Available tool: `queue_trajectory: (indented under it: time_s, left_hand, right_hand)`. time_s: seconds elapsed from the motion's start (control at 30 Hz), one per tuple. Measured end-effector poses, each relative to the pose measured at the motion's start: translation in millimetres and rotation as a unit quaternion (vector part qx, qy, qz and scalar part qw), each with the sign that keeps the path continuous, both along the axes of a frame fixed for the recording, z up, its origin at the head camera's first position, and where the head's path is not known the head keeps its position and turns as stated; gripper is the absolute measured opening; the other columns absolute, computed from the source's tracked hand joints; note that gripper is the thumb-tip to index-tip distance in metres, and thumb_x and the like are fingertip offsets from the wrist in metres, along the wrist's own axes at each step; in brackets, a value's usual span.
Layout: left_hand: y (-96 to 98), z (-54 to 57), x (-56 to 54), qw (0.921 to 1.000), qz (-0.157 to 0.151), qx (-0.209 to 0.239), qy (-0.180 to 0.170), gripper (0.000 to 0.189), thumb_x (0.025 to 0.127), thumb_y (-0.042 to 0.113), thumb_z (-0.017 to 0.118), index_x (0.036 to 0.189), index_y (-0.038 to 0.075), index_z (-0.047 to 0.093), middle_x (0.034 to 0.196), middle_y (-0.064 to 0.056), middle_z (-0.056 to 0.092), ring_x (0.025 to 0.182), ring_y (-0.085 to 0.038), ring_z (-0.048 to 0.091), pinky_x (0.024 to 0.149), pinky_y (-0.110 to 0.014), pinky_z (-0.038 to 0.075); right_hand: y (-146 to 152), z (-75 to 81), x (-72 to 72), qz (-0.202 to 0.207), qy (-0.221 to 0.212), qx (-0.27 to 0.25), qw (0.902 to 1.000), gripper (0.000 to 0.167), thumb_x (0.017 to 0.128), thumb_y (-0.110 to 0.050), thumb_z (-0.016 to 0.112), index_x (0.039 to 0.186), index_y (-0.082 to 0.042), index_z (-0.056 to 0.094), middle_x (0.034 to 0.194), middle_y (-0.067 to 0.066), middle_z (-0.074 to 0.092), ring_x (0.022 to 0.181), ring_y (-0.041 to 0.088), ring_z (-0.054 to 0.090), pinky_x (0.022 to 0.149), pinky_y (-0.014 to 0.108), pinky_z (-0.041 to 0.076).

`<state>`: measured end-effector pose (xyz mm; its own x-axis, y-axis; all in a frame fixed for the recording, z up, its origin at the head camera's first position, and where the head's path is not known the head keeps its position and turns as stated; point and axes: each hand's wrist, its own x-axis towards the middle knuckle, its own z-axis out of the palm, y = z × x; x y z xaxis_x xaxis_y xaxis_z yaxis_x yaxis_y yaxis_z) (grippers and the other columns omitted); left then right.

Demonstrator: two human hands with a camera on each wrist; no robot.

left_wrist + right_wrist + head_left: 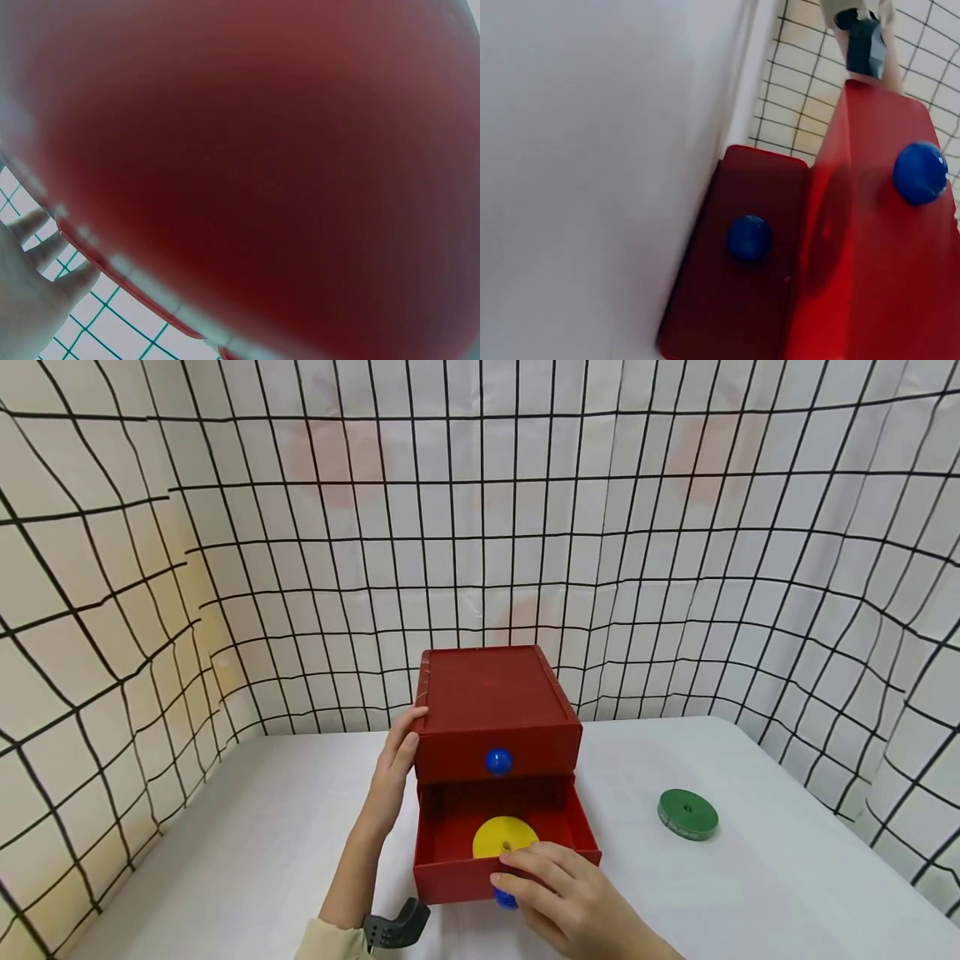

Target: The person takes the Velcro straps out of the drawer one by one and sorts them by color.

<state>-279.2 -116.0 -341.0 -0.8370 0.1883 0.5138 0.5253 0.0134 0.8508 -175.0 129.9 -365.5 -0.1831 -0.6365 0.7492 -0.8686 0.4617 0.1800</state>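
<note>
A red box with drawers stands on the white table. Its lower drawer is pulled out, and a yellow disc with a small centre hole lies in it. My left hand rests along the box's left side; in the left wrist view, the spread fingers of that hand reach the red edge. Over the lower drawer's front is my right hand, fingers loosely bent, partly hiding a blue knob. No hand covers either blue knob in the right wrist view.
A green disc lies on the table to the right of the box. Black grid netting over white sheeting surrounds the table at the back and sides. A second blue knob sits on the upper front.
</note>
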Motion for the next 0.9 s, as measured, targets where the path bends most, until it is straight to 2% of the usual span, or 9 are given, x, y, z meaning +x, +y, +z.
queue_trajectory:
  time_s: [0.2,0.4,0.53,0.7,0.9]
  left_hand:
    - [-0.2,-2.0,1.3,1.0,0.002,0.002,-0.005,0.039,0.098,0.033,0.032,0.136,0.023,0.033,0.144,0.001,0.027,0.126,-0.022,0.034,0.101,-0.05,0.029]
    - [-0.5,-1.1,1.0,1.0,-0.001,0.002,-0.002,0.039,0.098,0.033,0.033,0.135,0.023,0.033,0.144,0.001,0.026,0.126,-0.023,0.034,0.101,-0.05,0.029]
    - [-0.4,-0.9,0.6,1.0,-0.002,0.001,0.0,0.039,0.098,0.033,0.032,0.135,0.023,0.033,0.144,0.001,0.027,0.125,-0.022,0.034,0.101,-0.05,0.029]
    - [-0.6,-0.9,0.2,1.0,-0.001,0.0,0.004,0.039,0.098,0.031,0.032,0.135,0.023,0.033,0.144,0.001,0.026,0.125,-0.021,0.034,0.101,-0.05,0.029]
    - [-0.2,-1.0,0.5,1.0,0.001,-0.001,0.005,0.039,0.098,0.032,0.032,0.135,0.023,0.033,0.145,0.002,0.026,0.124,-0.021,0.034,0.099,-0.049,0.03]
  right_hand:
    - [4,9.1,-5.1,-0.011,-0.004,-0.012,0.9999,0.024,0.09,-0.026,0.055,0.112,-0.019,0.063,0.112,-0.001,0.061,0.102,0.009,0.054,0.089,0.02,0.046]
    - [10,19.3,-14.0,-0.026,-0.043,-0.004,0.9987,0.026,0.089,-0.024,0.058,0.114,-0.019,0.061,0.113,-0.001,0.061,0.101,0.011,0.056,0.088,0.021,0.046]
    - [12,27.3,-20.5,-0.034,-0.075,0.03,0.9962,0.028,0.087,-0.024,0.06,0.115,-0.019,0.061,0.114,-0.002,0.062,0.102,0.011,0.057,0.085,0.025,0.049]
    - [13,40.5,-29.9,-0.021,-0.118,0.082,0.9893,0.036,0.079,-0.016,0.069,0.114,-0.019,0.062,0.115,-0.001,0.061,0.103,0.013,0.059,0.081,0.031,0.052]
    - [13,52.5,-44.0,-0.012,-0.172,0.126,0.9769,0.035,0.077,-0.013,0.07,0.111,-0.02,0.063,0.118,-0.002,0.061,0.106,0.015,0.058,0.084,0.032,0.05]
